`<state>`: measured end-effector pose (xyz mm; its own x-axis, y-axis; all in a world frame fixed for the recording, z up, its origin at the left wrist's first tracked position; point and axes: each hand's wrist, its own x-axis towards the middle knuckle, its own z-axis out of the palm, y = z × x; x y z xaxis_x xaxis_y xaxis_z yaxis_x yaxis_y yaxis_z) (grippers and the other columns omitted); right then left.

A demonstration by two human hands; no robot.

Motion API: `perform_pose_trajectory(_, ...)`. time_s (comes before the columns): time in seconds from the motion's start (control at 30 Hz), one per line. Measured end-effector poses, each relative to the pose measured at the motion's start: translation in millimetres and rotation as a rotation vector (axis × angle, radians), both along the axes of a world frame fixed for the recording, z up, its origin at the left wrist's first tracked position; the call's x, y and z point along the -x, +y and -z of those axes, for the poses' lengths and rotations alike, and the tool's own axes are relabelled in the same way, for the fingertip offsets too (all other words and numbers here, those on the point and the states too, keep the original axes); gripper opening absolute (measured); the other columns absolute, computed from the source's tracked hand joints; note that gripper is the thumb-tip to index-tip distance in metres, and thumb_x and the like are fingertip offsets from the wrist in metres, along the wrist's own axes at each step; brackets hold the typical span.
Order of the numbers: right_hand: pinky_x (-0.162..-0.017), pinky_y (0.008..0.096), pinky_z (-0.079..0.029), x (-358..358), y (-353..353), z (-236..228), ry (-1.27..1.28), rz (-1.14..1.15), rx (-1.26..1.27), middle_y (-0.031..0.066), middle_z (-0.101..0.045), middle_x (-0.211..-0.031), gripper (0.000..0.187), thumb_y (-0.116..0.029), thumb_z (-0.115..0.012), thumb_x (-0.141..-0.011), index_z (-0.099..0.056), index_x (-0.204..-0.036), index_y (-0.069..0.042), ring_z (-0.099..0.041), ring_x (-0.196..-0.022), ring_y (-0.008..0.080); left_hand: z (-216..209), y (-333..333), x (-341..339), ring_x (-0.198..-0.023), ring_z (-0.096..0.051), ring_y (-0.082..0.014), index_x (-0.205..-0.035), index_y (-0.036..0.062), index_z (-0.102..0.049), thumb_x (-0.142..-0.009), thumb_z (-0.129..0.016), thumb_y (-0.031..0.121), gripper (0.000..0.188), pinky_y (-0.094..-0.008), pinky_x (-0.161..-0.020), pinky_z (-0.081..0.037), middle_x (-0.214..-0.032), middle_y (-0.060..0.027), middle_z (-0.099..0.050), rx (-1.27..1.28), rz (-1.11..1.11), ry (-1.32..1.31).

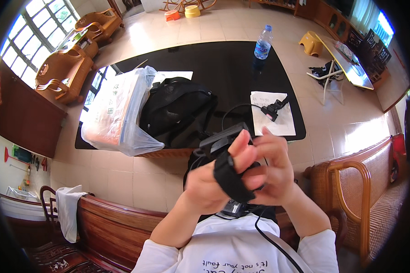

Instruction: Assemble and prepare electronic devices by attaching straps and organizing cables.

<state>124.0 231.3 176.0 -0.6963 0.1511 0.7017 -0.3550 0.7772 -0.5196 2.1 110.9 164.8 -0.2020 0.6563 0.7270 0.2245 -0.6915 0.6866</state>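
In front of my chest, my two hands meet around a wide black strap (232,178). The strap loops around the fingers of my left hand (208,184), whose fingertips stick out stretched past it. My right hand (276,166) curls its fingers in from the other side and pinches at the strap; the exact contact is partly hidden. Just beyond my left hand is a black device (224,139) with a cable; whether it joins the strap is hard to tell. A second small black device (273,110), also with a cable, lies on a white sheet of paper (282,127).
On the glossy black table (234,59) are a black bag (175,102), a clear plastic bag holding a box (116,109) and a water bottle (262,43). A wooden bench (118,207) is close to me; a wicker-seated chair (351,177) stands at right. A black cable (278,241) crosses my shirt.
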Motion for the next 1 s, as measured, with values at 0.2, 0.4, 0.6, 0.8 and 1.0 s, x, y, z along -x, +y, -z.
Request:
perform_pose_trajectory(0.2, -0.085, 0.0396, -0.035, 1, -13, 5, -0.010, 0.035, 0.048, 0.0020, -0.059, -0.084, 0.025, -0.023, -0.074, -0.061, -0.062, -0.078, -0.010, -0.048, -0.088, 0.0254, -16, 16, -1, -0.137, 0.008, -0.0295, -0.137, 0.0142, 0.024, -0.076, -0.059, 0.054, 0.110, -0.0417, -0.107, -0.008, -0.145, -0.0108, 0.026, 0.292, -0.084, -0.170)
perform_pose_trajectory(0.4, -0.079, 0.0357, -0.034, -2, -34, -9, -0.019, 0.009, 0.090, 0.0034, -0.061, -0.084, 0.027, -0.026, -0.072, -0.065, -0.061, -0.079, -0.006, -0.050, -0.085, 0.0261, -31, 62, 0, -0.134, 0.019, -0.0314, -0.134, 0.0053, 0.027, -0.064, -0.057, 0.072, 0.128, -0.0418, -0.108, 0.005, -0.143, -0.0166, 0.028, -0.109, -0.177, -0.299)
perform_pose_trajectory(0.6, -0.084, 0.0321, -0.032, -8, -22, -4, -0.073, 0.013, 0.454, 0.0039, -0.061, -0.085, 0.022, -0.014, -0.069, -0.069, -0.062, -0.084, 0.001, -0.047, -0.092, 0.0217, -36, 82, 7, -0.136, 0.004, -0.0310, -0.138, 0.0006, 0.016, -0.080, -0.046, 0.064, 0.106, -0.0355, -0.108, -0.008, -0.145, -0.0236, 0.013, 0.243, -0.469, 0.232)
perform_pose_trajectory(0.8, -0.085, 0.0313, -0.031, -8, -35, -8, -0.001, 0.129, 0.922, 0.0054, -0.060, -0.085, 0.014, -0.003, -0.065, -0.069, -0.063, -0.081, 0.004, -0.043, -0.093, 0.0184, -22, 86, 6, -0.118, -0.039, -0.0375, -0.137, 0.0050, -0.026, -0.079, -0.060, 0.014, 0.068, -0.0346, -0.096, -0.035, -0.129, -0.0237, -0.037, 0.344, -0.176, 0.361)
perform_pose_trajectory(1.0, -0.083, 0.0301, -0.032, -7, -37, -2, -0.056, 0.256, 0.851, 0.0057, -0.059, -0.082, 0.010, -0.005, -0.069, -0.071, -0.063, -0.074, 0.003, -0.045, -0.091, 0.0176, -19, 70, 9, -0.103, -0.051, -0.0317, -0.135, 0.0079, -0.032, -0.071, -0.061, 0.001, 0.071, -0.0337, -0.084, -0.044, -0.114, -0.0190, -0.049, 0.267, -0.310, 0.542)
